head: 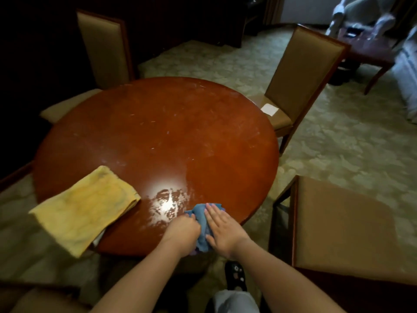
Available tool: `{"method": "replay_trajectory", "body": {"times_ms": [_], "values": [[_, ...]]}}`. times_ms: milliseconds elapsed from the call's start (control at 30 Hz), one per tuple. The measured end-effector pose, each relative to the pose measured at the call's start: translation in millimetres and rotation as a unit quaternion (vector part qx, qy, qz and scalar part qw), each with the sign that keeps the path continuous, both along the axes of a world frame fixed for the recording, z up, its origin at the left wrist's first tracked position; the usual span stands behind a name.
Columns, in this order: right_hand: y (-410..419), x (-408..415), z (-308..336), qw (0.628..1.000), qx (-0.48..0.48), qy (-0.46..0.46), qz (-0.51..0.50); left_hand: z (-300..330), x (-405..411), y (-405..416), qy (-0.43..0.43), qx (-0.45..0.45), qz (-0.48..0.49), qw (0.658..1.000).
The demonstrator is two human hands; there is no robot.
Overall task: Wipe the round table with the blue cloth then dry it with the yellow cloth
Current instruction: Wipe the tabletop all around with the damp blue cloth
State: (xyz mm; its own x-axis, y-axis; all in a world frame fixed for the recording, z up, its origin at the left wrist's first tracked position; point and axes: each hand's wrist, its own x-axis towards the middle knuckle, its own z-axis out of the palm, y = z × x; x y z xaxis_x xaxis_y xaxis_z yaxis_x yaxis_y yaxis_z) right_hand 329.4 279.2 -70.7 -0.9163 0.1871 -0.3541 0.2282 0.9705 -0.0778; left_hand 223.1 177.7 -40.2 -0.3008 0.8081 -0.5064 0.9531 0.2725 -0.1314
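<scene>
Two hands on the blue cloth point(202, 224): left point(184, 233) grips, right point(222, 231) presses flat.

One view only, worn on the head, looking forward and steeply down from standing height. Wide-angle, with straight lines bowing toward the edges. Close over the near rim of the round surface point(158, 136), which fills the middle of the frame. Both forearms entering from the bottom edge, left hand point(184, 231) and right hand point(223, 231) just below centre. Farther out, chairs point(300, 73) ringing the surface and patterned carpet point(338, 136) running to the upper right. Upper left corner dark and unreadable.
</scene>
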Motion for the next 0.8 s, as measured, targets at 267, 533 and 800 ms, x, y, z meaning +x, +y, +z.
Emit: {"method": "replay_trajectory", "body": {"times_ms": [267, 533, 800], "values": [[-79.6, -49.8, 0.3, 0.995, 0.023, -0.017, 0.099, 2.2, -25.0, -100.3, 0.001, 0.050, 0.117, 0.992], [-59.4, -62.9, 4.7, 0.999, -0.042, -0.017, 0.003, -10.2, -32.5, -84.4, 0.010, 0.095, 0.126, 0.988], [-13.8, -103.2, 4.9, 0.997, -0.066, -0.013, -0.039, -16.2, -72.6, -39.6, -0.018, 0.145, 0.197, 0.969]]}}
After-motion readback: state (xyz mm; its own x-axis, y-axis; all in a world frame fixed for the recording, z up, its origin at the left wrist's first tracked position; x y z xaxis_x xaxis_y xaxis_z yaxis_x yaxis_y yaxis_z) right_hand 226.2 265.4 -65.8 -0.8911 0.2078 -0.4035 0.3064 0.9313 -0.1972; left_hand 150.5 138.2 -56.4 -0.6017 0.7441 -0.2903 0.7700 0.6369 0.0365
